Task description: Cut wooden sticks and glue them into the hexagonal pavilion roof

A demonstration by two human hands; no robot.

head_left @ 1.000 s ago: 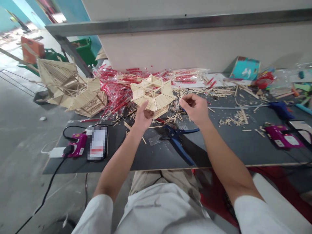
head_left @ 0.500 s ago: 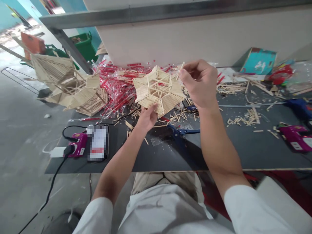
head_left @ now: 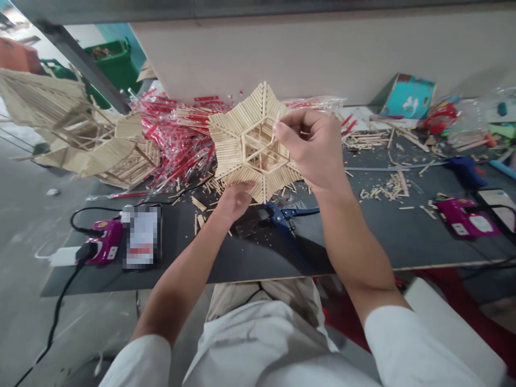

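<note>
My left hand grips the lower edge of a star-shaped frame built from thin wooden sticks. The star is tilted up above the table, with its hexagonal open middle facing me. My right hand is closed in a pinch in front of the star's right side. A short wooden stick shows at its fingertips, by the rim of the opening. Whether the stick touches the star I cannot tell. Below the star, a blue-handled cutting tool lies on the dark table.
A larger stick model stands at the left. Red-and-clear plastic wrappers pile up behind. Loose stick pieces are scattered about. A phone and purple power strips with cables lie near both ends. A metal bar crosses above.
The star has tilted up so its middle faces me more. My right hand has brought the stick from the star's upper right point in to its central opening. The view has shifted right.
</note>
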